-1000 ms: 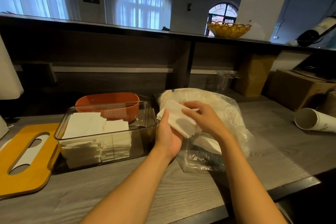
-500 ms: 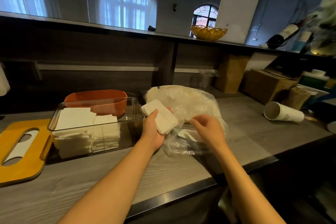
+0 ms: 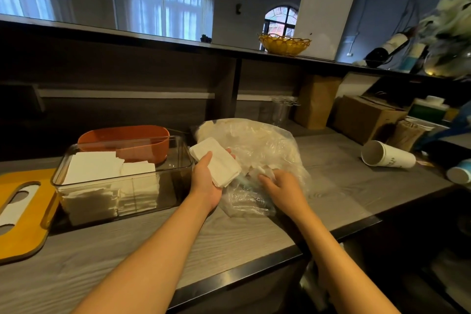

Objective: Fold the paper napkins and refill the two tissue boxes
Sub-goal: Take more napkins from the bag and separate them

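My left hand point(image 3: 205, 181) holds a small stack of folded white napkins point(image 3: 216, 162) in its palm, thumb over the edge, just right of the clear tissue box point(image 3: 178, 173). That box holds two piles of folded napkins point(image 3: 109, 173). Behind it stands an orange tissue box point(image 3: 127, 139). My right hand point(image 3: 283, 187) reaches into the mouth of a clear plastic bag of napkins point(image 3: 257, 145), fingers curled on a white napkin inside; the fingertips are partly hidden by plastic.
A yellow slotted lid point(image 3: 23, 214) lies at the left on the grey wooden counter point(image 3: 254, 234). A white paper cup point(image 3: 387, 158) lies on its side at the right, near cardboard boxes point(image 3: 367, 120). A yellow basket point(image 3: 284, 44) sits on the upper shelf.
My right hand left the napkin stack in my left hand and went down into the plastic bag. The view turned to the right.
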Motion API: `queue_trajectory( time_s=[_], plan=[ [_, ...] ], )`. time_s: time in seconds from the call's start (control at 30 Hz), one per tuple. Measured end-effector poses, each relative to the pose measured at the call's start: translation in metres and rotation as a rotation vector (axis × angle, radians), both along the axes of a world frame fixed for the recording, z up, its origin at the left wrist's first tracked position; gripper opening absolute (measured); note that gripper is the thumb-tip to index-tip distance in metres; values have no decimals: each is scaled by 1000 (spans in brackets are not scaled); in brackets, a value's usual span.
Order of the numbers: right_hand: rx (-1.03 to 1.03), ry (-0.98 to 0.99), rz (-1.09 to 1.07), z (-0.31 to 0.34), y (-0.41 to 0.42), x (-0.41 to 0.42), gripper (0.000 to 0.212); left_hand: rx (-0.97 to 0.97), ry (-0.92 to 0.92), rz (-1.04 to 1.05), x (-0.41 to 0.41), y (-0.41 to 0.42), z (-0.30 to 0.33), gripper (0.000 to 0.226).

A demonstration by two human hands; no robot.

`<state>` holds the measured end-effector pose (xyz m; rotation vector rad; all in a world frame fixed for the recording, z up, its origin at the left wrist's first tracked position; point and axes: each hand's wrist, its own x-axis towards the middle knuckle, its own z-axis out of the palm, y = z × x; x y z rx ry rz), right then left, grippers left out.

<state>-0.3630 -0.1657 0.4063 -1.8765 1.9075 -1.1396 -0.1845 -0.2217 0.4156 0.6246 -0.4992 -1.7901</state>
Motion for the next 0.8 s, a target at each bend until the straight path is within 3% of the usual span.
queue_trajectory(
  time_s=[0.13,0.27,0.37,0.43,0.53,0.8],
  plan=[
    [-120,-196,-10,22,4,10,32,-39,64,-19,0,2,1,32],
    [-123,-539,34,53,-6,33,27,-27,47,-90,1,4,2,43],
    [-83,-653,90,67,-25,50,16,-30,20,-132,0,5,3,47],
    [-39,-639,78,68,-42,60,26,-23,53,-169,0,3,2,55],
    [25,-452,47,61,-60,72,34,-18,97,-181,-1,1,1,60],
    [-31,-391,30,32,-65,76,14,9,-29,-133,-4,0,1,35]
  ],
)
